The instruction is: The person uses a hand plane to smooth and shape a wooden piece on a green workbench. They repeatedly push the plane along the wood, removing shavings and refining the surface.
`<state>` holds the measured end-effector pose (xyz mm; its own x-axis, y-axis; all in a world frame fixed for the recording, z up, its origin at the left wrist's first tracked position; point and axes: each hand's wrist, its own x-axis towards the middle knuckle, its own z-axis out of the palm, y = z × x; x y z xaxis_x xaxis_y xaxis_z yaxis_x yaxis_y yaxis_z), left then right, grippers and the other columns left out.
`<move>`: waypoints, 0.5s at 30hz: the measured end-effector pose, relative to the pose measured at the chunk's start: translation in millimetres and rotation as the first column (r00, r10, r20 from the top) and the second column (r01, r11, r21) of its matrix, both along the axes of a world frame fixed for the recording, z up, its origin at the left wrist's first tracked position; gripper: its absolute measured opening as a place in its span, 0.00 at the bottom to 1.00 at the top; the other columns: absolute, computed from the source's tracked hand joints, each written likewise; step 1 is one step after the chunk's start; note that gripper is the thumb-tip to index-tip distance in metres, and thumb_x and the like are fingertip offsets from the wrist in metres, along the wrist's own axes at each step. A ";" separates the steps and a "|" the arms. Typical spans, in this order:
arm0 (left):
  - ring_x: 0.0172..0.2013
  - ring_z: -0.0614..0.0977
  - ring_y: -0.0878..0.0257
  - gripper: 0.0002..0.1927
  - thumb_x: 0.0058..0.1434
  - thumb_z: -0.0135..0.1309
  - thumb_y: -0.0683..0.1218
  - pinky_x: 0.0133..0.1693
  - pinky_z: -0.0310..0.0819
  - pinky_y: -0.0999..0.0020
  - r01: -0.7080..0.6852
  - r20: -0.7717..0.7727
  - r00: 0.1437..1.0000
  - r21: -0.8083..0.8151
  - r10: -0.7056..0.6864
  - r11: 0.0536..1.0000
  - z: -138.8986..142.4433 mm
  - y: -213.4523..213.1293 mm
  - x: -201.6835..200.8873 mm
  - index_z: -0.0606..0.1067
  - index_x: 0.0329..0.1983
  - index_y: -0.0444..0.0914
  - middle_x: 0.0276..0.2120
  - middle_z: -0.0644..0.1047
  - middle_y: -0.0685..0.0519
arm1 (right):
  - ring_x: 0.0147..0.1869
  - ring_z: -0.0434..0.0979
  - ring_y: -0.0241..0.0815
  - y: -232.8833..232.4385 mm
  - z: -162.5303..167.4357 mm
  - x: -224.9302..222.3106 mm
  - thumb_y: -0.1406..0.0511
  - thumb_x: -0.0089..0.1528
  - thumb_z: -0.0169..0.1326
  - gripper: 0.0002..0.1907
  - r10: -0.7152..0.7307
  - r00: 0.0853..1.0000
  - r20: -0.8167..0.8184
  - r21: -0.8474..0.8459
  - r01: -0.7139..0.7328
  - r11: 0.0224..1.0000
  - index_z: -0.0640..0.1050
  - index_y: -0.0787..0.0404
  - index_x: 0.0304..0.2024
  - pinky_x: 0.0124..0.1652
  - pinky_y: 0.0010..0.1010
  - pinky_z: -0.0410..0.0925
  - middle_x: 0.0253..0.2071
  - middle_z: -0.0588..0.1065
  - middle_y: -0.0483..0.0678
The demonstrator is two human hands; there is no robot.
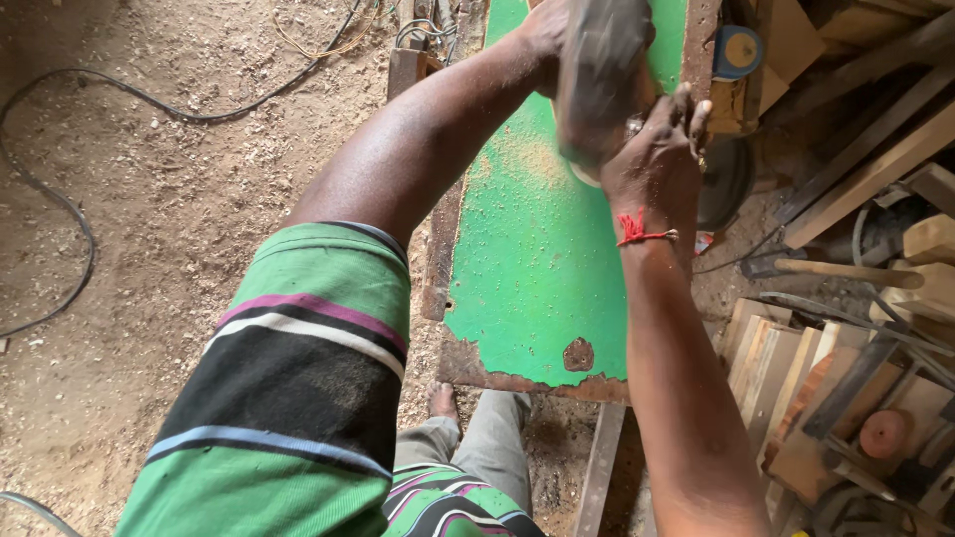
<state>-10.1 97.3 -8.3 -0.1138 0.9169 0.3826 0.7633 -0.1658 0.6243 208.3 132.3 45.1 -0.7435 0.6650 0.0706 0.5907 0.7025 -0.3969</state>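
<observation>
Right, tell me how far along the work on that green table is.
Done: pale sawdust already lies on the rusty-edged green metal table, so some cutting or sanding looks finished. In hand: the left hand and right hand press a blurred dark block at the far end of the table. What is left cannot be judged; the workpiece is hidden beneath the hands.

At twelve o'clock we see a motion-blurred dark block (602,75); it hides our left hand (545,35) fingers, and the green desk (537,268) runs past the top edge.
</observation>
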 end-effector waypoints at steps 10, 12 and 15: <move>0.52 0.77 0.61 0.38 0.50 0.75 0.58 0.57 0.71 0.66 0.011 0.002 1.000 -0.011 -0.011 1.000 -0.3 3.4 2.3 0.72 0.61 0.46 0.53 0.75 0.55 | 0.77 0.52 0.74 0.0 -8.3 3.0 0.63 0.66 0.51 0.28 -0.029 0.999 0.035 0.086 0.026 0.996 0.67 0.73 0.64 0.71 0.56 0.53 0.73 0.61 0.66; 0.53 0.77 0.61 0.38 0.50 0.75 0.58 0.57 0.71 0.65 0.017 -0.001 1.000 -0.014 -0.017 1.000 0.1 3.8 2.7 0.72 0.61 0.46 0.54 0.75 0.54 | 0.77 0.52 0.75 0.0 -12.9 3.5 0.63 0.67 0.51 0.27 -0.031 0.999 0.025 0.078 0.029 0.997 0.67 0.74 0.64 0.71 0.57 0.52 0.72 0.61 0.67; 0.53 0.76 0.61 0.38 0.50 0.74 0.58 0.57 0.71 0.65 0.024 0.003 1.000 -0.017 -0.023 1.000 0.0 4.6 3.7 0.71 0.62 0.46 0.54 0.75 0.54 | 0.75 0.52 0.78 3.0 -19.4 3.8 0.64 0.67 0.50 0.28 -0.027 1.000 -0.009 0.096 0.028 0.995 0.66 0.77 0.64 0.69 0.59 0.52 0.70 0.62 0.69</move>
